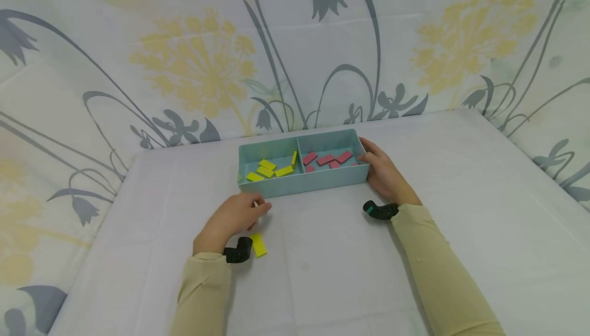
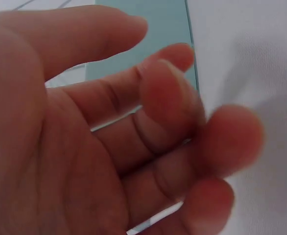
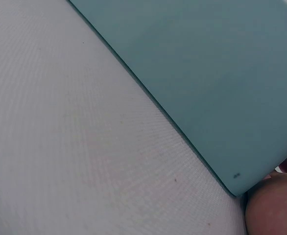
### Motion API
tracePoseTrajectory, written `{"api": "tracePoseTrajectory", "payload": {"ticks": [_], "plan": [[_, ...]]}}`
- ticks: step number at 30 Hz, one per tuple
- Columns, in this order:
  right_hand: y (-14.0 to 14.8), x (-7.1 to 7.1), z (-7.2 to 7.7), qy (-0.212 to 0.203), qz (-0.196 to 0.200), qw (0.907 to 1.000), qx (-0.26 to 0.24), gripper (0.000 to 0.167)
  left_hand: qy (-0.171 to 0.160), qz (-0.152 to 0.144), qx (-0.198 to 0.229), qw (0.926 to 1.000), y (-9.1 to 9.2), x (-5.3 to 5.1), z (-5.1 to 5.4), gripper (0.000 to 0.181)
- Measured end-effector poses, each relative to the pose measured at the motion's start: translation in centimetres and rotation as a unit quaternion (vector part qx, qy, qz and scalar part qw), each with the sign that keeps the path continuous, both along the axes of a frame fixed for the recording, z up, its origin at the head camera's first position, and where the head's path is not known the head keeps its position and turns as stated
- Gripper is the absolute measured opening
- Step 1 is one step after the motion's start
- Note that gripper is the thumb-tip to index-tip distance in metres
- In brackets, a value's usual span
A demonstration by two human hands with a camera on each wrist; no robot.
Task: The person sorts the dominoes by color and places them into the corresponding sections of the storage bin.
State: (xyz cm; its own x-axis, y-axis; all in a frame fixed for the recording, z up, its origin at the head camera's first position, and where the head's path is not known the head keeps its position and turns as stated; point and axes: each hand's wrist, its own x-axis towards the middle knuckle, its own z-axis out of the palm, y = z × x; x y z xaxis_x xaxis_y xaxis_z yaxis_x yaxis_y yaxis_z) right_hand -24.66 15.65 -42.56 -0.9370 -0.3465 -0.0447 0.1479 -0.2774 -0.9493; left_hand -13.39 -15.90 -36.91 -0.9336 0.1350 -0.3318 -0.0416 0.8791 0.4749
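Note:
A pale blue-green two-compartment box [image 1: 304,185] stands on the white cloth. Yellow rectangular blocks [image 1: 265,171] lie in its left compartment, and pink ones [image 1: 325,160] in the right. My right hand [image 1: 387,174] grips the box's right end, thumb over the rim; the right wrist view shows the box wall [image 3: 207,88] beside part of that hand. In front of the box's left end hovers my left hand [image 1: 235,218], its fingers [image 2: 173,98] loosely bent and nothing between them. One yellow block [image 1: 259,245] lies on the cloth close to the left wrist.
The white cloth [image 1: 318,264] covers the table. Behind it and at both sides hangs a flower-printed curtain [image 1: 295,44]. A black wrist band [image 1: 239,251] shows on the left arm and another black band [image 1: 381,210] on the right.

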Motion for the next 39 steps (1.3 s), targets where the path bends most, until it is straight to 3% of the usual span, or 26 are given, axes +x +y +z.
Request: {"api": "tracePoseTrajectory", "payload": {"ticks": [17, 21, 28, 39], "plan": [[0.02, -0.09, -0.11, 0.005, 0.002, 1.0000, 0.007, 0.063, -0.039, 0.035, -0.116, 0.9919, -0.87, 0.50, 0.06, 0.033], [0.05, -0.10, -0.13, 0.006, 0.004, 0.9999, 0.007, 0.063, -0.044, 0.036, -0.121, 0.9910, -0.92, 0.55, 0.07, 0.035], [0.02, -0.02, -0.01, 0.006, 0.005, 1.0000, 0.003, 0.063, -0.068, 0.032, -0.091, 0.9930, -0.59, 0.63, -0.02, 0.033], [0.07, 0.03, 0.10, 0.001, 0.002, 1.0000, 0.004, 0.062, -0.054, 0.013, -0.094, 0.9940, -0.13, 0.70, -0.30, 0.027]]}}
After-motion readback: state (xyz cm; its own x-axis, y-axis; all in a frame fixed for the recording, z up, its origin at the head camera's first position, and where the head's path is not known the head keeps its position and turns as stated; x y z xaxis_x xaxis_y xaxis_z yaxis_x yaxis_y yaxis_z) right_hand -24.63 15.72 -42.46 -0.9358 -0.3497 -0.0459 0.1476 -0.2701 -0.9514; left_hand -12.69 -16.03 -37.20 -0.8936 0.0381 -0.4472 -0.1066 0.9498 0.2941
